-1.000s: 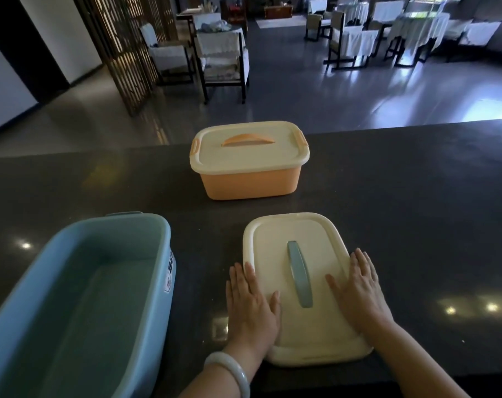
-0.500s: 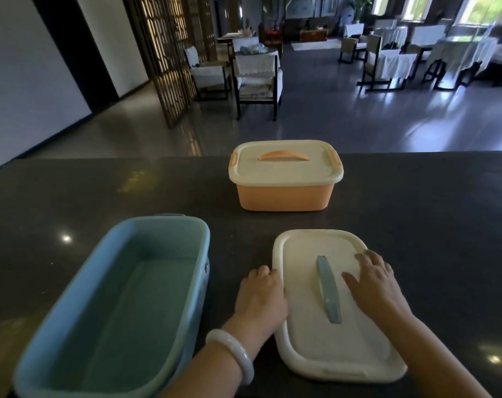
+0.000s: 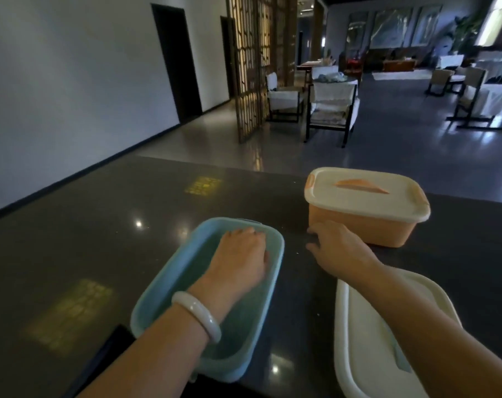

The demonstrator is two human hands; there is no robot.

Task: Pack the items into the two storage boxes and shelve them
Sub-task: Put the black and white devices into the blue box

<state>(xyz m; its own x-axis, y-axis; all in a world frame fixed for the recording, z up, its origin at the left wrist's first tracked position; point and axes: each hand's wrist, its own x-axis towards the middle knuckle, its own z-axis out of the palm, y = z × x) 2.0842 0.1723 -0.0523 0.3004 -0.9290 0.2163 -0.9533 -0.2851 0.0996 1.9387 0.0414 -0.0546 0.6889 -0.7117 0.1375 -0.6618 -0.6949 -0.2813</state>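
Near the tabletop's (image 3: 86, 254) front edge: both hands have left the cream plastic lid (image 3: 367, 340); left hand (image 3: 241, 254), curled, now over the open blue plastic box (image 3: 275, 271); right hand (image 3: 338, 248), spread, nears the lidded orange box (image 3: 359, 225) — packing begins.

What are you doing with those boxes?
A person is getting two storage boxes ready on a dark counter. The left hand reaches over the open blue box, which looks empty. The right hand reaches toward the near side of the orange box, whose lid is on. The blue box's cream lid lies flat on the counter to the right. Nothing has been packed yet.
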